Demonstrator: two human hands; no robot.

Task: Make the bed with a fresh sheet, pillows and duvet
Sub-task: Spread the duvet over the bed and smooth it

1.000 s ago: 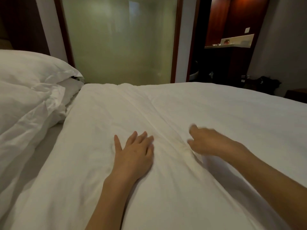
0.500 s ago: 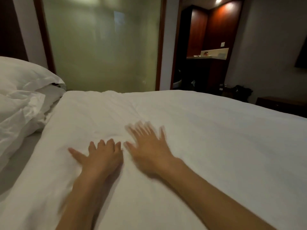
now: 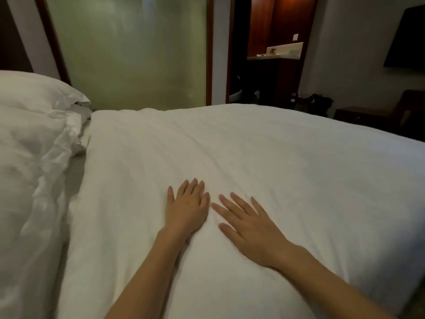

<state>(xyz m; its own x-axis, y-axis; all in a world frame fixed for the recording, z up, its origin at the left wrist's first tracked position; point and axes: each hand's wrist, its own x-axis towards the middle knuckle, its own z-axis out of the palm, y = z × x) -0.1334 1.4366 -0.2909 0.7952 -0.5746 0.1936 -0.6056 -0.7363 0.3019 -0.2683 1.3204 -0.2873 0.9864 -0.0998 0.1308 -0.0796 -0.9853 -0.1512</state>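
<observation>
My left hand (image 3: 187,209) and right hand (image 3: 251,229) lie flat, fingers spread, gripping nothing, on the duvet (image 3: 264,162) covering the bed; pressing unevenly could drag it askew toward the rumpled pillows (image 3: 34,125) at left.

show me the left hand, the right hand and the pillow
left hand (image 3: 187,209), head view, back of the hand
right hand (image 3: 251,229), head view, back of the hand
pillow (image 3: 34,93), head view, its smooth top face
</observation>
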